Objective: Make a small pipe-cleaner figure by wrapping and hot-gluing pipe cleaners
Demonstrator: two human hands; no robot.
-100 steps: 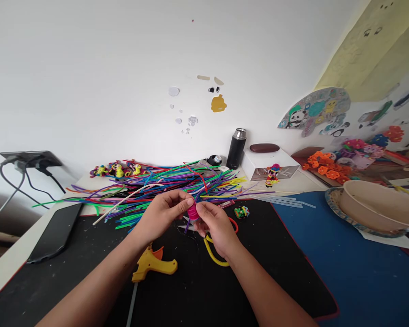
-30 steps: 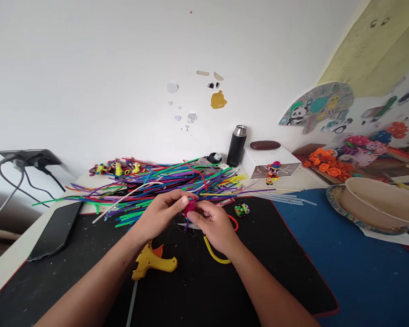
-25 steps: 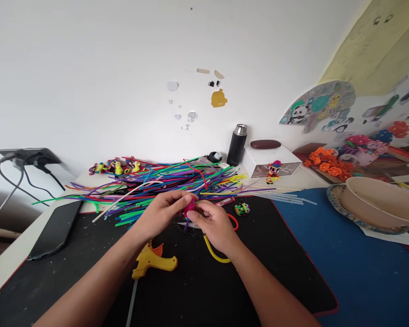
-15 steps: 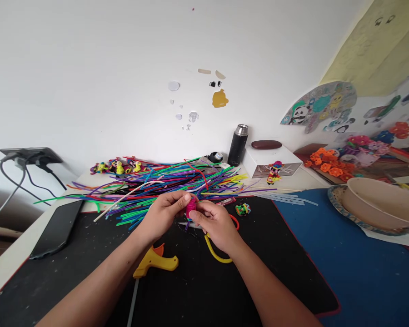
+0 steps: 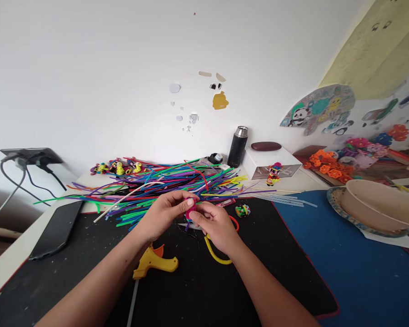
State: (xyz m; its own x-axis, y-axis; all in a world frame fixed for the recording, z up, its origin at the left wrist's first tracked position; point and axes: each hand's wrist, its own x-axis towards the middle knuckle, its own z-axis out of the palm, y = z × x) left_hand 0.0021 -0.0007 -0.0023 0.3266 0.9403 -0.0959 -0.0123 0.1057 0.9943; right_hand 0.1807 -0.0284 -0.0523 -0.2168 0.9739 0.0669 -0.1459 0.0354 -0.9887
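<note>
Between my two hands is a small magenta pipe-cleaner piece (image 5: 190, 213) with a purple stem end poking out below it. My left hand (image 5: 167, 212) pinches it from the left, thumb on top. From the right, the thumb and fingers of my right hand (image 5: 215, 223) close on its lower part. Most of the piece is covered by my fingers. Under my right hand lie scissors (image 5: 218, 259) with yellow and red handles, their blades partly hidden. A yellow glue gun (image 5: 157, 262) with a glue stick rests near my left forearm.
Many coloured pipe cleaners (image 5: 177, 186) are heaped along the back. A phone (image 5: 57, 229) lies left on the black mat (image 5: 272, 272). A small green figure piece (image 5: 242, 210), a black flask (image 5: 237, 147), a white box (image 5: 286, 159) and a bowl (image 5: 378, 202) stand beyond.
My hands stay almost in place; the left thumb has shifted slightly down and right over the magenta piece. The camera view has moved a little.
</note>
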